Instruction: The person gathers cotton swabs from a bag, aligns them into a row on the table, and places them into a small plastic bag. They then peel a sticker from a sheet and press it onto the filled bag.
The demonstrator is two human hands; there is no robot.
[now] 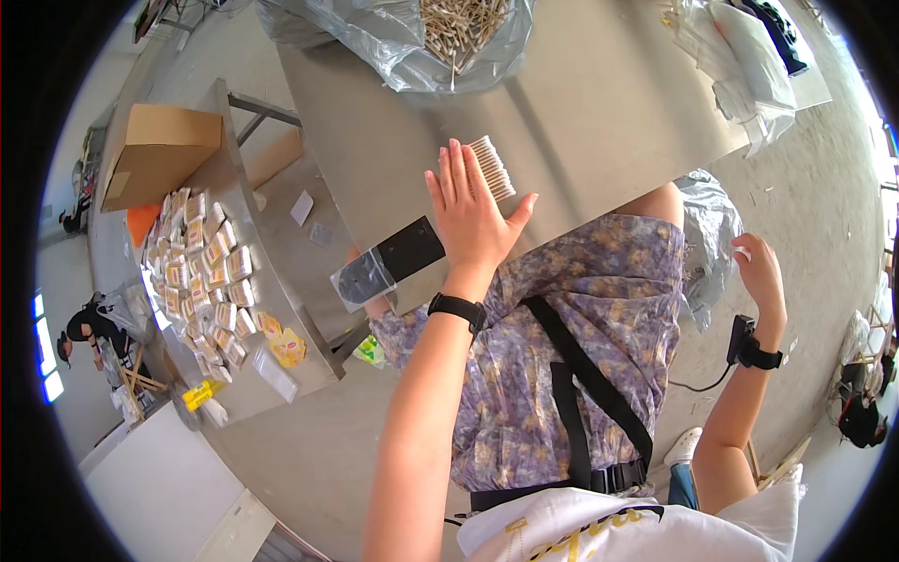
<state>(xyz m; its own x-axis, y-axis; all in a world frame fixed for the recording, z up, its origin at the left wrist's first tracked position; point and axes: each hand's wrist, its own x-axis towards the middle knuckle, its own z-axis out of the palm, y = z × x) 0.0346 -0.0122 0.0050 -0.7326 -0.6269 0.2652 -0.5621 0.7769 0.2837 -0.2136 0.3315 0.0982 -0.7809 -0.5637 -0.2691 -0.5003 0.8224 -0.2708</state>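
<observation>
My left hand lies flat on the grey metal table, its fingers stretched out and the thumb apart. Against its fingers is a neat row of cotton swabs, laid side by side; the hand may hide part of it. Out at the right, off the table's edge, my right hand hangs with curled fingers. A small white bit shows at its fingertips, too small to name. Beside that hand is a translucent plastic bag. A black flat rectangle with a clear plastic sleeve lies left of my left wrist.
A large plastic bag of loose cotton swabs sits at the table's far side. On a lower table at left are many small packs, a cardboard box and a yellow roll. White plastic bags lie at the far right corner.
</observation>
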